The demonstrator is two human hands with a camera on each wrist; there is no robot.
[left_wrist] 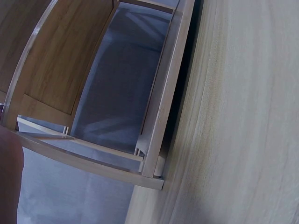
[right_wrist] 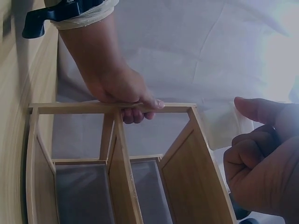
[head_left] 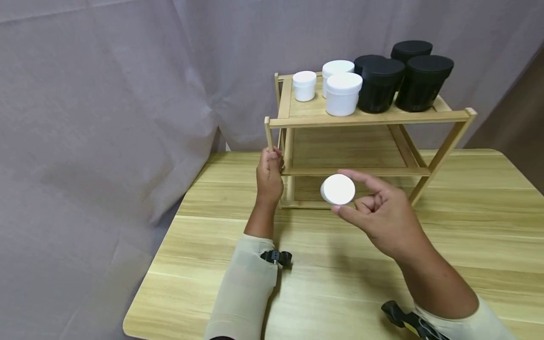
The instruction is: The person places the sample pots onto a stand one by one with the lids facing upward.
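My left hand (head_left: pixel 269 172) grips the left front post of a wooden three-tier rack (head_left: pixel 361 122); the right wrist view shows its fingers (right_wrist: pixel 133 115) curled round that post. In front of the rack, my right hand (head_left: pixel 384 215) pinches a small white jar (head_left: pixel 338 189) between thumb and index finger, holding it above the table. The jar's round white end faces the head camera, and most of its body is hidden. On the top shelf stand a small white jar (head_left: pixel 304 86), two larger white jars (head_left: pixel 343 94) and several black lidded jars (head_left: pixel 380 85).
The rack stands on a wood-grain table (head_left: pixel 204 269) with rounded corners. Its middle shelf (head_left: pixel 348 146) and bottom shelf (head_left: pixel 312 189) lie under the jars. A grey curtain (head_left: pixel 106 118) hangs behind the table and along its left side.
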